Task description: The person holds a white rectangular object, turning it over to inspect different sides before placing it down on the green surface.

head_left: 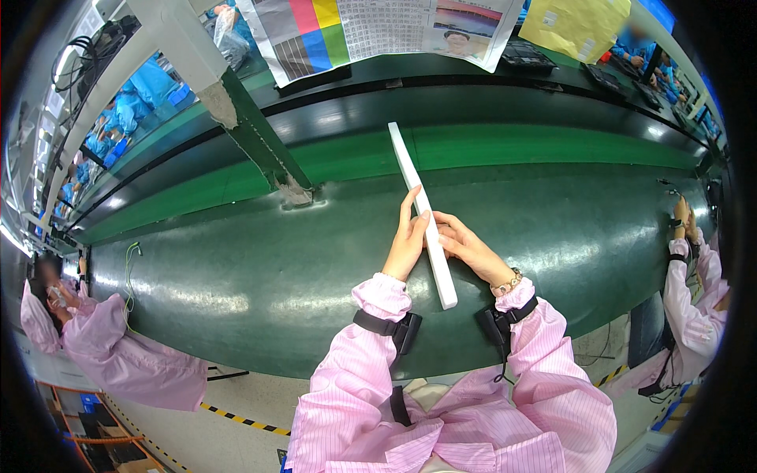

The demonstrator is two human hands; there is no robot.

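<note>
A long, slim white bar slants over the green bench, its far end up by the bright green strip and its near end between my wrists. My left hand grips it from the left, thumb on its upper face and a finger along its side. From the right, my right hand closes round its middle, with some fingertips hidden behind it. What the bar is made of, I cannot tell. Black straps with small black boxes circle both my forearms, and a patterned bracelet sits on my right wrist.
The dark green bench stretches to both sides. A post rises from it at left, near a thin green cable. Printed sheets hang at the far side. People in pink coats sit at the left and right ends.
</note>
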